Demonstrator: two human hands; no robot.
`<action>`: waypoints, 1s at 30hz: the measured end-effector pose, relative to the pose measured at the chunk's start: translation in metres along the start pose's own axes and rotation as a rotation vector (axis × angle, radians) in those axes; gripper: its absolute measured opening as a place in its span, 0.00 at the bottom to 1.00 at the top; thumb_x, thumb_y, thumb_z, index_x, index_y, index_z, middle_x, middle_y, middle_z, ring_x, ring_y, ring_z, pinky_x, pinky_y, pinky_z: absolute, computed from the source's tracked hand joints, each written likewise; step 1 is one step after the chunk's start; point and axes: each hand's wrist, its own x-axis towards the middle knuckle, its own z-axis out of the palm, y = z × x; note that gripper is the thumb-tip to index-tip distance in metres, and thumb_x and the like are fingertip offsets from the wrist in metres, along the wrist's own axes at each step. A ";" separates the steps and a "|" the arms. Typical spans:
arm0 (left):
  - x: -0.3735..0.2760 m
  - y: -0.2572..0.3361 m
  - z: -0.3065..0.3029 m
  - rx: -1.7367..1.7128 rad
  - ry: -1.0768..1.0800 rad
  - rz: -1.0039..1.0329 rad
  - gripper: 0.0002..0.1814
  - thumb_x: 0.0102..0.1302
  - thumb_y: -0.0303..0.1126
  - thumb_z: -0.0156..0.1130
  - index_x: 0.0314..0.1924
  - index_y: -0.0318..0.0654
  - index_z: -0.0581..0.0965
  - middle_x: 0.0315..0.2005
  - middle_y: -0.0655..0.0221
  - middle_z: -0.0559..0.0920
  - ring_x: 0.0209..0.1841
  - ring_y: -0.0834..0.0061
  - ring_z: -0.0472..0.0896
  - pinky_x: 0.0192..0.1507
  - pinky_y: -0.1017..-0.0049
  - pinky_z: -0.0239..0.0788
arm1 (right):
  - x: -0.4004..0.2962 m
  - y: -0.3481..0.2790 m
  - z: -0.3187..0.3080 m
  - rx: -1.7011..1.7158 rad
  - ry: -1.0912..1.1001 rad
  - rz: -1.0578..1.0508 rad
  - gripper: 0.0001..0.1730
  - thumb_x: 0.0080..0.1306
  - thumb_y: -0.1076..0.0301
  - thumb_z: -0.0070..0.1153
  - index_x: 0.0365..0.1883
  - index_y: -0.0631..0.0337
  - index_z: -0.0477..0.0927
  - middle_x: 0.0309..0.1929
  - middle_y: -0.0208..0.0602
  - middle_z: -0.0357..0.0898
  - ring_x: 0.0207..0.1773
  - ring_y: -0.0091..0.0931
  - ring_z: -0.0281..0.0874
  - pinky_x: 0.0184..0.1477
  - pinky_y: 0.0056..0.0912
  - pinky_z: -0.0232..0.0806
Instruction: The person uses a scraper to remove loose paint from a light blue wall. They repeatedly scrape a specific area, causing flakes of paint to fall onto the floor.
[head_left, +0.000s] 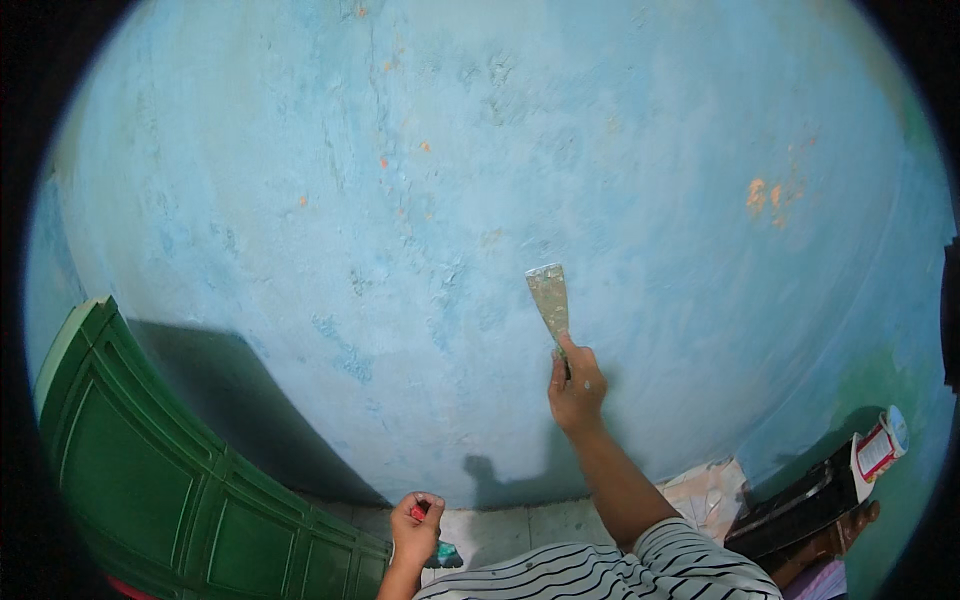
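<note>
My right hand (581, 386) grips a putty knife (550, 296) by its handle, the wide metal blade pointing up. Dried paint or filler flecks the blade. Before it stands a blue painted wall (645, 247); whether the blade edge touches the wall I cannot tell. Low in the view, my left hand (416, 529) is closed around a red handle (418, 512), mostly hidden by the fingers. Just beside that wrist a teal, dark-edged object (445, 556) shows; I cannot tell if it belongs to the red handle.
A green panelled wooden piece of furniture (127, 457) runs along the left, casting a shadow on the wall. Orange bare spots (765, 196) and rough patches mark the wall. At lower right, a white-and-red tub (879, 452) rests on a dark surface (787, 506), near a crumpled sheet (709, 491).
</note>
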 end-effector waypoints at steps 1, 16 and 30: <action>-0.001 0.000 0.000 0.006 0.004 0.007 0.05 0.63 0.25 0.65 0.32 0.36 0.76 0.18 0.79 0.74 0.16 0.90 0.64 0.17 0.84 0.54 | -0.001 -0.001 0.003 -0.005 0.002 0.002 0.21 0.62 0.75 0.59 0.55 0.57 0.77 0.30 0.39 0.74 0.28 0.35 0.75 0.27 0.35 0.68; 0.000 0.002 0.010 -0.008 -0.024 0.016 0.05 0.62 0.25 0.65 0.32 0.36 0.76 0.17 0.78 0.73 0.14 0.88 0.66 0.16 0.83 0.55 | 0.037 -0.009 0.008 -0.004 0.085 -0.087 0.21 0.59 0.76 0.61 0.53 0.59 0.78 0.28 0.37 0.74 0.26 0.31 0.75 0.26 0.31 0.69; 0.006 -0.012 0.001 0.010 0.004 0.053 0.05 0.63 0.26 0.64 0.31 0.37 0.76 0.17 0.78 0.73 0.15 0.89 0.65 0.17 0.83 0.54 | 0.028 -0.057 0.021 -0.034 -0.133 -0.056 0.20 0.62 0.75 0.58 0.54 0.61 0.76 0.32 0.43 0.74 0.28 0.39 0.76 0.31 0.37 0.71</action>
